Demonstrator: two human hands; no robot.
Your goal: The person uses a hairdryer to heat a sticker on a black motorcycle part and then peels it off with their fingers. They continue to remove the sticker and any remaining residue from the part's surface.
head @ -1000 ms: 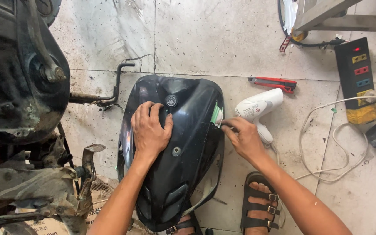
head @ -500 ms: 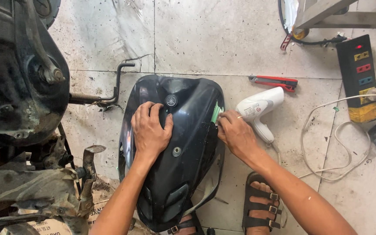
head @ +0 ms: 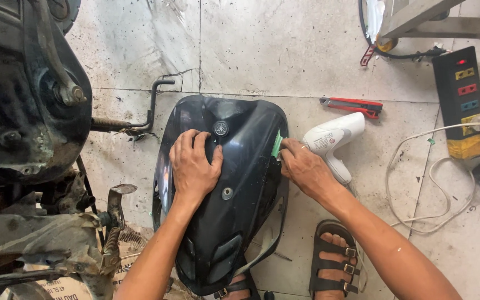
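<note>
A glossy black scooter body panel (head: 240, 194) lies on the tiled floor in front of me. My left hand (head: 194, 166) rests flat on its upper middle, fingers spread, just below a small round emblem. My right hand (head: 305, 169) is at the panel's right edge, fingers closed on a small green scraper (head: 276, 145) pressed against the panel's rim. A white hair dryer (head: 331, 140) lies on the floor just right of that hand.
A stripped motorbike engine and frame (head: 29, 122) fill the left side, with a kick lever (head: 140, 114) jutting toward the panel. A red utility knife (head: 352, 105), black power strip (head: 462, 97) and white cable (head: 434, 183) lie to the right. My sandalled foot (head: 335, 264) is below.
My right hand has moved left from the floor beside the dryer to the panel's right edge and now presses the green scraper there. My left hand stays on the panel.
</note>
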